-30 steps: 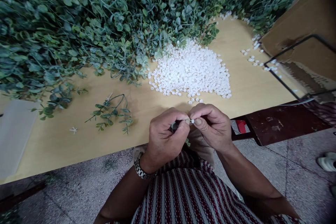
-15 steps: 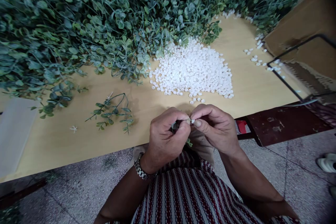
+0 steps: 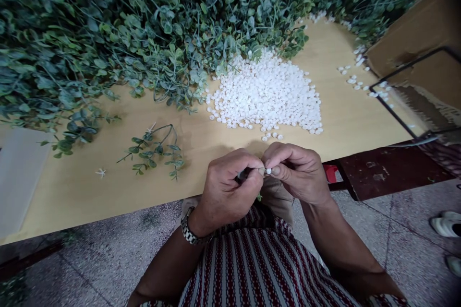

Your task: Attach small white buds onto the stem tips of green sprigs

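White bead, small and roundish

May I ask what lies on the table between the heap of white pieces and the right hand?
In the head view, a few loose white pieces lie on the tabletop, by the near edge of the heap, just beyond the right hand.
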`<state>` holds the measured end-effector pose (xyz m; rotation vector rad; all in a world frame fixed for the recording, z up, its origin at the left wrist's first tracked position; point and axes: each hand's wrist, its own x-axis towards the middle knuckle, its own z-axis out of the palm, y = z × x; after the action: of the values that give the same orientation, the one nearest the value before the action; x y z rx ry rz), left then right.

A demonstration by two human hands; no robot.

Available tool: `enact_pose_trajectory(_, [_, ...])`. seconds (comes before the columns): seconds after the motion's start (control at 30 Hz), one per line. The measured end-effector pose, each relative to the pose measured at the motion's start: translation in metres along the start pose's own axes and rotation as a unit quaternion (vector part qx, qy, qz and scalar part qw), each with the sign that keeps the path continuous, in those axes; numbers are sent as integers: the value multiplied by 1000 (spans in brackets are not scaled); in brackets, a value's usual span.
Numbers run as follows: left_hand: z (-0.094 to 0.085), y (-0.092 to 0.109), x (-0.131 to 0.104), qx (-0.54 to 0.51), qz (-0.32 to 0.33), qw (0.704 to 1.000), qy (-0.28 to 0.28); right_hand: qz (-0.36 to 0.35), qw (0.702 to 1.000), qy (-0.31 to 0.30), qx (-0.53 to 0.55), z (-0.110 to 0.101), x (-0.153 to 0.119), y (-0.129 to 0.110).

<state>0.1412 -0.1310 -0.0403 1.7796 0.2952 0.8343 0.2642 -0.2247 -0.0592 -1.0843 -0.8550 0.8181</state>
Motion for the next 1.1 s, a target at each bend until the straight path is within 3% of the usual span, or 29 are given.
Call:
enact_pose_trajectory(0.4, [-6,5,4,37,22,997,-61,-43,987,-121,-99,-12,9,-12])
enact_pose_trajectory(0.67, [-6,5,3,54,19,995,-78,-15,982,-161,-101,-16,14,-14])
enact_pose_trajectory(0.83, [-5,5,3,64,26,995,-65,-13,984,-138,-113,-15,12,-12])
enact_pose_trajectory(1.1, [-2,3,1,52,5,999,-15,-44,994,-44,-87,-2,2,-3])
